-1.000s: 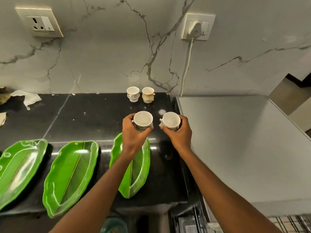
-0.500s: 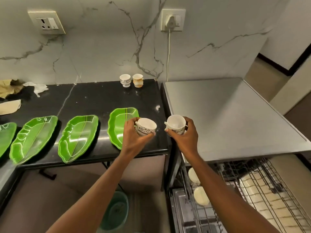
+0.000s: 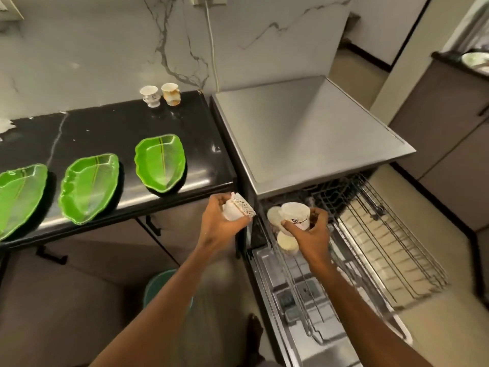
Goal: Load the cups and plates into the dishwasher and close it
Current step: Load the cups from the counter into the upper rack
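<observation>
My left hand (image 3: 221,225) grips a white patterned cup (image 3: 238,211), tipped sideways, just below the black counter's front edge. My right hand (image 3: 311,235) holds a second white cup (image 3: 295,215) over the left end of the pulled-out wire rack (image 3: 383,250) of the open dishwasher. Two pale cups (image 3: 285,241) sit in the rack under it. Two more cups (image 3: 150,95) (image 3: 170,94) stand at the back of the counter. Green leaf-shaped plates (image 3: 160,162) (image 3: 88,188) (image 3: 18,194) lie along the counter's front.
The black counter (image 3: 111,128) adjoins the dishwasher's steel top (image 3: 304,133). The lowered dishwasher door (image 3: 304,300) juts out toward me. A teal bucket (image 3: 158,284) stands on the floor under the counter. A white cable (image 3: 211,43) runs down the marble wall. Cabinets line the right side.
Both hands have carried their cups off the counter, down and to the right; the right cup is now over the rack. The left cup has tipped sideways. My view has swung down and right.
</observation>
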Motion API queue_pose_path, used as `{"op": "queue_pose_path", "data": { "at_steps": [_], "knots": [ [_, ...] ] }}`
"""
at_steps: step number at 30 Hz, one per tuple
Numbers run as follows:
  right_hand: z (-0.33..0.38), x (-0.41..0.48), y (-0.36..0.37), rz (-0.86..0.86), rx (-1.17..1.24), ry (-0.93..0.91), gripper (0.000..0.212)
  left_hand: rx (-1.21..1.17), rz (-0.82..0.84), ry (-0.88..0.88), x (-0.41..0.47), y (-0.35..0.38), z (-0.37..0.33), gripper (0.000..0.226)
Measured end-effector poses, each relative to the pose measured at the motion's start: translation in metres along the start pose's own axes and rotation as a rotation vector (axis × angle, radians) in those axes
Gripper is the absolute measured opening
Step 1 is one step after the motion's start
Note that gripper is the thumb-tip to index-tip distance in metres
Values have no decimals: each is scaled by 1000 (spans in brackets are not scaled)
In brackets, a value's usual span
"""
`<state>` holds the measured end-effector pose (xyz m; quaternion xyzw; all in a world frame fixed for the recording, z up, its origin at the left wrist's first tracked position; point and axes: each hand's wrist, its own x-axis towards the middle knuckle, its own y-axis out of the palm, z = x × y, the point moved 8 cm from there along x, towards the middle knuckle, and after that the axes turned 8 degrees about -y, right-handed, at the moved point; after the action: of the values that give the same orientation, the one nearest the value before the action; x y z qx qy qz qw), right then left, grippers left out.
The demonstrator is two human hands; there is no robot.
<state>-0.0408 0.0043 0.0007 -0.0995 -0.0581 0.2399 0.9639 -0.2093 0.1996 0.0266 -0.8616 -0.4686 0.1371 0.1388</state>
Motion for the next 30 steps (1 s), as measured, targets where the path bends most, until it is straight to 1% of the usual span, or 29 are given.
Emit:
{"op": "queue_pose_path", "data": {
  "at_steps": [4,8,9,11,13,16,19,22,24,26,30],
  "knots": [
    [-24,-38,-49,-33,-31,48,53,132,176,14,-29,50,2,59],
    [-56,-62,-87,-9,-126,104,46,295,304,36,-44,103,3,74],
    [-67,-66,-96,4,-169,127,50,339,346,41,-47,120,6,76],
    [-91,-68,-106,62,-286,164,71,426,429,66,-52,153,12,77],
    [-114,-68,-109,97,-360,201,85,540,472,106,-53,176,20,79],
    [-142,-62,-113,130,-436,255,84,718,528,164,-44,216,39,80],
    [-164,-56,-106,229,-584,242,80,879,598,258,-34,252,61,78],
    [-191,-49,-91,351,-687,192,78,1038,659,355,-24,284,81,73],
    [-208,-45,-82,404,-758,154,78,1125,708,422,-21,303,91,69],
    [-225,-41,-74,443,-816,125,79,1170,744,473,-18,318,100,65],
    [-255,-43,-64,501,-858,83,86,1192,796,486,-17,337,124,64]
  ]
}}
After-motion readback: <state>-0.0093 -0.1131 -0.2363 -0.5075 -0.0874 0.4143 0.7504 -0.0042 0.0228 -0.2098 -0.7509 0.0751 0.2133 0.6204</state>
